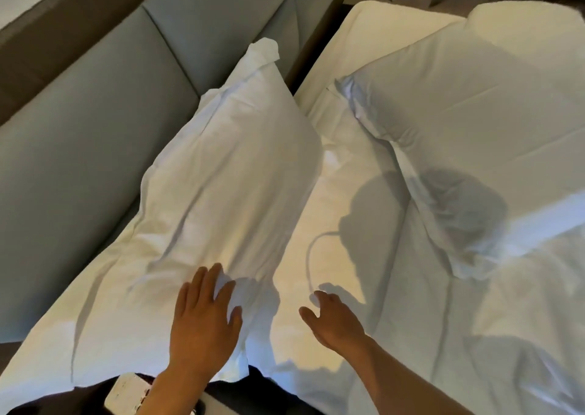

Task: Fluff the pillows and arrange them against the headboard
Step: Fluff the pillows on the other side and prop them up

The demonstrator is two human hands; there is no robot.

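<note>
phone [128, 394] at bottom edge | left hand [202, 322] flat, fingers spread on near pillow [221, 174], gripping nothing | right hand [335, 322] loosely open, empty, over sheet [316, 224] | pillow 1 against headboard [95, 123]; pillow 2 [468, 120] well apart, flat, likely still unplaced

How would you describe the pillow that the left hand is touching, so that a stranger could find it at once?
Start at the grey padded headboard along the left of the bed. The white pillow lies right beside it, one end reaching up along the panels, with the left hand flat on its near end. Unlike the other pillow, further right on the bed, it touches the headboard.
</note>
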